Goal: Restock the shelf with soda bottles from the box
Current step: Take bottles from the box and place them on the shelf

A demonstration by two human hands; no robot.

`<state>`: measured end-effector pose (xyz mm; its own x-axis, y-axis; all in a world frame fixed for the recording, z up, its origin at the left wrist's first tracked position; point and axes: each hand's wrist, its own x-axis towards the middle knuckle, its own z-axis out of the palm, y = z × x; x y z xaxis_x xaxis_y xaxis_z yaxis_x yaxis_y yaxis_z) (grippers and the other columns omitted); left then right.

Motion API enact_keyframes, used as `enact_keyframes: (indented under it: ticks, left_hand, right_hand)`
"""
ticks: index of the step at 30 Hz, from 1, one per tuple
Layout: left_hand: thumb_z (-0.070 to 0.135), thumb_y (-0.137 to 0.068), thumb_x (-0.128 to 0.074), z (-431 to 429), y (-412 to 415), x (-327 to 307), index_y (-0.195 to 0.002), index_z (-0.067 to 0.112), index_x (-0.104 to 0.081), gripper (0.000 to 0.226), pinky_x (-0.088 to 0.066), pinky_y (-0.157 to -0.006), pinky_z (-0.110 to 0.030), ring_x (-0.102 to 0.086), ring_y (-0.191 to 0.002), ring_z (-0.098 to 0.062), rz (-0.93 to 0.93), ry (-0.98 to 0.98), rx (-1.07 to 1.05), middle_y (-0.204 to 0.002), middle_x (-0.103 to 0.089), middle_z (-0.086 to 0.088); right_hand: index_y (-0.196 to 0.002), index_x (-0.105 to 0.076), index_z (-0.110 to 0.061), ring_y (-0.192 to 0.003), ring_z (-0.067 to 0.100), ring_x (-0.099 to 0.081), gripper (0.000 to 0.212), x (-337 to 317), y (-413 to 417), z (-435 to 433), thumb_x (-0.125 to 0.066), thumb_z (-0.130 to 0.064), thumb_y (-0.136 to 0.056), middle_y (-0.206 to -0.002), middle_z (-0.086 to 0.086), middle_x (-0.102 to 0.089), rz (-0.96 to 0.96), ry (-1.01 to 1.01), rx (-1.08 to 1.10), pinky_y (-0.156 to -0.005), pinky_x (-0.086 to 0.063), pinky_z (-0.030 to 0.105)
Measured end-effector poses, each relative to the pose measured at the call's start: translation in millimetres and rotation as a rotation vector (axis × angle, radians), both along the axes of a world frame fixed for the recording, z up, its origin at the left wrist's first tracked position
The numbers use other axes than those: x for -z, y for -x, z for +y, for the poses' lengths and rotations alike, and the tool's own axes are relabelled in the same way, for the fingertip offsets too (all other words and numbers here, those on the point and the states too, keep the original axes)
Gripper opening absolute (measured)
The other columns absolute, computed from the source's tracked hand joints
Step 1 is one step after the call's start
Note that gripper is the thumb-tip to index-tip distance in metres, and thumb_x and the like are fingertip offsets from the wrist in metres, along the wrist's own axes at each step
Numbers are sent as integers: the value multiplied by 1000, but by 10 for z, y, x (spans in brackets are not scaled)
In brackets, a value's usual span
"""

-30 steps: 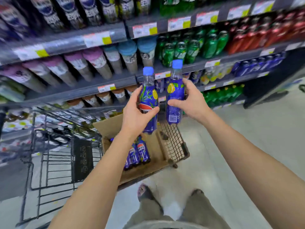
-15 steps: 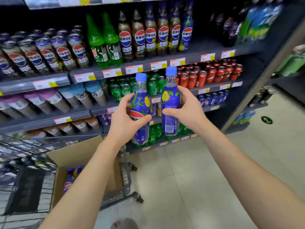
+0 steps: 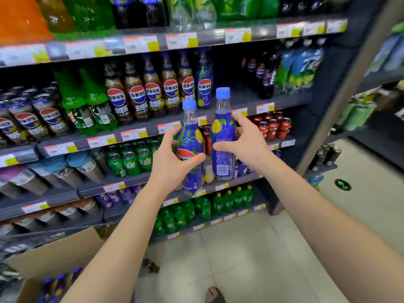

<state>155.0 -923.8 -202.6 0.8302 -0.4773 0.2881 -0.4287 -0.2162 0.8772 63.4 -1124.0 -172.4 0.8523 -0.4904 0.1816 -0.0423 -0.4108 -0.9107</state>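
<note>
Soda bottles are the matter here, and the shelf [image 3: 240,101] that should receive them is the largest thing in front of the person: a dark gondola with many tiers of drinks. On the tier at about the height of the bottle caps there is an open gap, to the right of one shelved blue lemon bottle [image 3: 204,84] of the same kind and to the left of a group of dark bottles [image 3: 265,75]. This gap lies above and beyond both hands.

The cardboard box [image 3: 54,254] is low at the left, well apart from the hands, with more blue bottles inside (they are blurred).

The right-hand bottle [image 3: 223,136] stands upright, its long axis vertical, and it is higher and nearer to the gap. The left-hand bottle [image 3: 190,141] is also nearly upright, just beside it and lower.

The right hand [image 3: 247,143] wraps its bottle from the right side, thumb across the label in front and fingers behind. The left hand [image 3: 172,160] grips its bottle from the left side, thumb pressed over the front, fingers curled around the back.

Judging from this, the right hand should go first, up and forward into the gap.
</note>
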Motion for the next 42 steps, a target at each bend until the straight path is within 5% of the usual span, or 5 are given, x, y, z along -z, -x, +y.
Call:
enact_keyframes:
  ticks: [12, 17, 25, 29, 42]
  left_hand:
    - [37, -72, -93, -1310, -988, -83, -134, 49, -41, 81, -48, -75, -5, -68, -93, 3, -9, -7, -63, -114, -64, 17]
    - [39, -68, -95, -1632, -1223, -43, -135, 49, -44, 85, -60, -88, -36, -72, -89, -1, 35, -14, -137, -112, -69, 10]
    - [41, -67, -94, -2183, -1289, -3, -134, 49, -47, 82, -59, -88, -31, -73, -91, -7, 19, 19, -299, -114, -69, 7]
    - [32, -72, -93, -2466, -1237, -43, -132, 48, -44, 79, -50, -72, -7, -68, -85, 7, 0, 32, -394, -107, -66, 15]
    - [33, -72, -93, -2714, -1288, 210, -131, 53, -45, 79, -61, -87, -35, -74, -90, -4, -17, 103, -434, -108, -72, 12]
  right_hand:
    - [-132, -53, -32, -94, 8, -74, 78, -132, -1070, -1507, -94, -18, -68, -109, -5, -75, 64, -65, -74, -85, -62, 39]
    - [-116, -63, -30, -95, 22, -76, 66, -214, -1588, -1999, -96, -13, -62, -102, 1, -78, 87, -94, -143, -85, -62, 50]
    - [-128, -62, -22, -92, 17, -75, 103, -258, -2480, -2539, -91, -41, -32, -102, -3, -77, 15, -13, -237, -89, -61, 44]
    - [-125, -63, -22, -94, 20, -74, 89, -260, -2757, -2749, -95, -35, -43, -105, -1, -77, 5, -45, -263, -90, -61, 48]
    - [-145, -49, -17, -104, 16, -67, 86, 94, -3204, -2922, -91, -20, -70, -120, -2, -70, -227, 130, -215, -99, -49, 26]
